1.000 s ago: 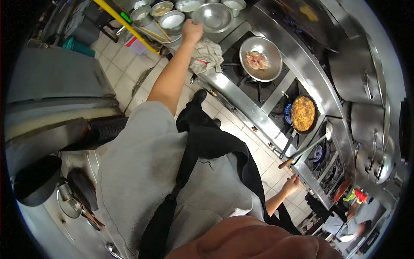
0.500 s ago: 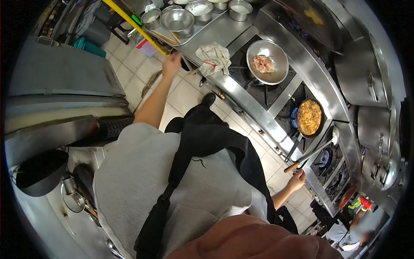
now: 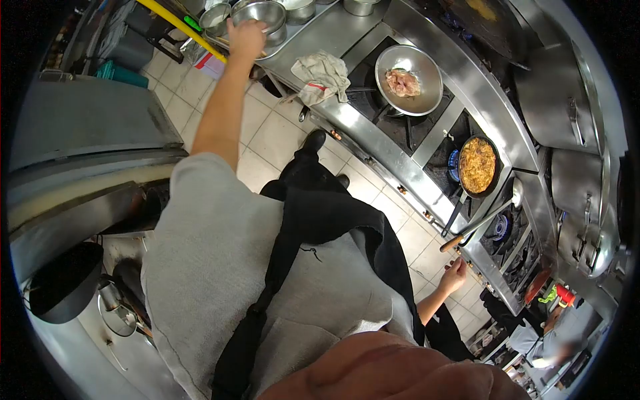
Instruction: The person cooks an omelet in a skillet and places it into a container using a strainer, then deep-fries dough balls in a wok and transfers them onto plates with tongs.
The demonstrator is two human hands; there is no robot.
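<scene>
My left hand (image 3: 247, 39) reaches over the near edge of a tray, with thumb and fingers apart beside a metal bowl (image 3: 268, 15). Whether it touches the bowl or the thin wooden sticks by it cannot be made out. My right hand (image 3: 455, 274) hangs in front of the stove with its fingers curled and nothing visible in them. Closest to it is a ladle (image 3: 481, 225) with a wooden handle, lying across the stove. A metal pan (image 3: 427, 72) with pale raw meat (image 3: 403, 83) stands on a burner. A black frying pan (image 3: 494, 188) holds a browned, omelette-like food (image 3: 478, 165).
A crumpled cloth (image 3: 320, 75) lies on the steel counter left of the burners. Blue flames show by the frying pan and at the right burner (image 3: 500, 227). Large pots (image 3: 550, 97) stand behind. A yellow pole (image 3: 177, 23) slants at upper left. Another person (image 3: 553, 333) is at far right.
My left hand has moved up and away from the yellow pole to the tray's bowls. My right hand has shifted slightly. The stove appears a little higher in view.
</scene>
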